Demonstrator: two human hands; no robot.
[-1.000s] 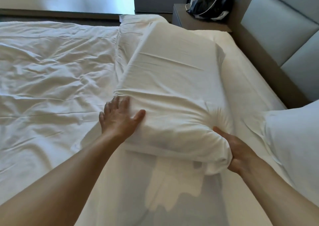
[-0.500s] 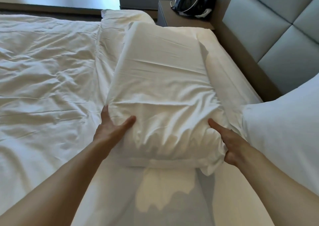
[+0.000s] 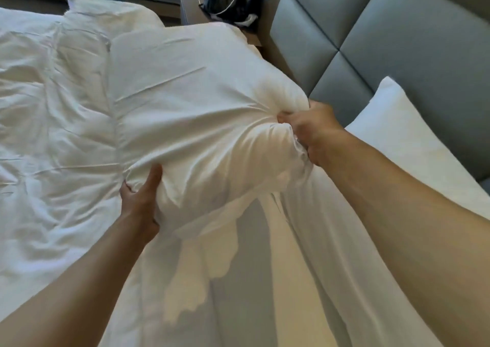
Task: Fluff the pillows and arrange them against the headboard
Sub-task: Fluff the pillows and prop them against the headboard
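The large white rectangular pillow in a cotton case lies across the middle of the bed, on top of the crumpled white duvet, and both hands hold it at its near end. The left hand grips the near left corner, with the thumb pressed on the top face and the other fingers hidden below the cloth. The right hand is closed tightly on the near right corner, and the fabric gathers into folds under its curled fingers. The long axis of the pillow goes away from the person toward the far side of the bed, so it lies more or less along the grey padded headboard, not leaning on it. The headboard is on the right of the pillow, so the right hand is the nearer one to it, and the right long edge of the pillow faces it. In my judgement, the coming move must lift this pillow, turn it up on its long edge and bring it to the right against the panels. A second white pillow already leans against the headboard just beside the right forearm. A black bag with a white cable rests on the bedside table beyond the pillow.
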